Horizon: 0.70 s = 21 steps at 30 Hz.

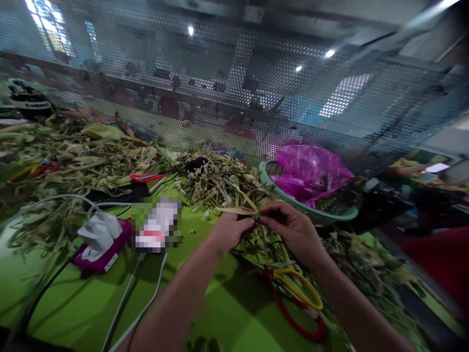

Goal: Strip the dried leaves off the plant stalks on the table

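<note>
Near the middle of the head view, my left hand (232,227) is closed on pale green plant strips (246,199), thumb pressed against the fingers. Just to its right, my right hand (287,225) pinches the same strips where they cross in a knot-like spot. Loose ends stick out to the upper left and hang down between the hands. Under my right wrist lie scissors with yellow and red handles (298,288) on the green table (227,303). A heap of dried plant pieces (220,181) sits behind my hands.
A green basket (330,217) with a purple bag (311,171) stands behind right. At left are a phone (157,227), a purple power strip (98,254) with white plugs and cables, a red cutter (148,176) and more plant scraps (73,156). Perforated metal (220,88) rises behind.
</note>
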Available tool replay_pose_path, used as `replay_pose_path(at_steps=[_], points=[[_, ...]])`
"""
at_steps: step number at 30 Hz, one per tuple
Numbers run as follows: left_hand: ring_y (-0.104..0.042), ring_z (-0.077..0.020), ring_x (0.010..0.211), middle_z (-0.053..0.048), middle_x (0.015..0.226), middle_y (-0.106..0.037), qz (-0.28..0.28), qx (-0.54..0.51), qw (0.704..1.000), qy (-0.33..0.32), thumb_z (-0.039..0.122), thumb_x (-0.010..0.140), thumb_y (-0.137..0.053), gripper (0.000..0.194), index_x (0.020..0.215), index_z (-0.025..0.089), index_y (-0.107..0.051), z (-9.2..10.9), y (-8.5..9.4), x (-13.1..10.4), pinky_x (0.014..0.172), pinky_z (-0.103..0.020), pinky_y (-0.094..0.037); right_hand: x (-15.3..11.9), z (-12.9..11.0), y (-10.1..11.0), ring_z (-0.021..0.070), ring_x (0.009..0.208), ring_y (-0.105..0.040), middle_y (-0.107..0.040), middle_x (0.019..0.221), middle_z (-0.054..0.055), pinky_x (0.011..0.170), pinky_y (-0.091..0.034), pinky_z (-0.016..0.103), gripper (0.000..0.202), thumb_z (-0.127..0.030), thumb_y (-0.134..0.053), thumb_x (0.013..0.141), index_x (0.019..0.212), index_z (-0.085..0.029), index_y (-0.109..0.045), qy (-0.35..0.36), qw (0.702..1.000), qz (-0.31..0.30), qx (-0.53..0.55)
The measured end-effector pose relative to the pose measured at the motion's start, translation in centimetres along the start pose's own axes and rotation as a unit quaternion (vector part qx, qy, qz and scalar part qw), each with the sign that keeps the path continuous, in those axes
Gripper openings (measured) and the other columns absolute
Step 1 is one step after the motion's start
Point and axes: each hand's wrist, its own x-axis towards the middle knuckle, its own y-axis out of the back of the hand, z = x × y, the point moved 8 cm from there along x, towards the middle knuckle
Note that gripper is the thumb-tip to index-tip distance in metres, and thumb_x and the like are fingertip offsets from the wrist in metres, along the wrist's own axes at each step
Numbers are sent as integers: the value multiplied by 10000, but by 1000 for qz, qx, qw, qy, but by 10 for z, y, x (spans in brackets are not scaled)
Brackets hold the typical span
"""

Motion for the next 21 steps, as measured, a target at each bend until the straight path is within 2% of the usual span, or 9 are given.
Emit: replay_pose_path(at_steps=[7, 14, 21], points=[[-573, -167, 874, -56, 929, -664, -18, 40, 998, -41, 216, 723, -636, 215, 921, 137, -656, 3, 0, 1, 868, -291, -428, 0, -1, 2, 179, 780, -574, -623, 832, 35, 739, -466, 313, 206, -348, -672, 751, 879, -193, -633, 8, 1000, -2, -9], [-568, -163, 855, -43, 904, -661, 22, 73, 997, -26, 212, 748, -604, 175, 906, 154, -650, 4, 2, -3, 824, -273, -441, 0, 0, 1, 188, 802, -587, -634, 848, 40, 755, -471, 317, 202, -357, -654, 767, 886, -195, -640, 8, 1000, -2, -20], [-546, -142, 777, -30, 831, -632, 26, 63, 998, -3, 215, 738, -589, 153, 873, 155, -628, 4, 3, -4, 773, -261, -428, -2, 4, 3, 200, 898, -598, -655, 945, 46, 834, -456, 333, 186, -323, -602, 816, 960, -210, -634, 9, 1000, -6, -17]])
